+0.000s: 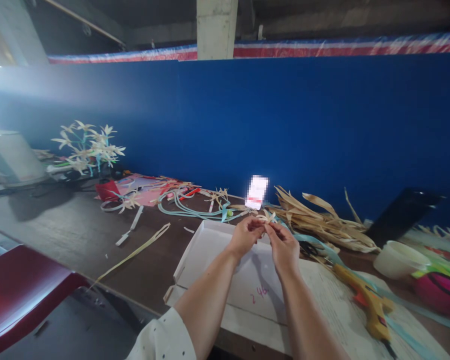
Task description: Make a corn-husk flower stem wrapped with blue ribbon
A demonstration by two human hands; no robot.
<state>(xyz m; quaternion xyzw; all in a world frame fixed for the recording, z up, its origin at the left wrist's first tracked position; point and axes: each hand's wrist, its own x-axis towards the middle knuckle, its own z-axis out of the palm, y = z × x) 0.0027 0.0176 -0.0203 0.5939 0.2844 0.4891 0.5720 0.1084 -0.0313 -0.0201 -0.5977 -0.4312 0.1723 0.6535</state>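
Both my hands meet above a flat white cardboard box lid [210, 250] on the dark wooden table. My left hand [244, 235] and my right hand [283, 245] pinch a small pale straw flower [266, 217] between their fingertips, fingers closed on it. The flower's thin petals stick up just above my fingers. A pile of dried husk strips [318, 220] lies right behind my right hand.
A yellow glue gun [367, 300] lies on paper at the right, near a white bowl [399, 259] and a pink container [440, 292]. Teal cords [187, 207], pink paper and loose straw strips lie behind. A bunch of finished straw flowers [88, 145] stands far left. A red chair [18, 295] sits at lower left.
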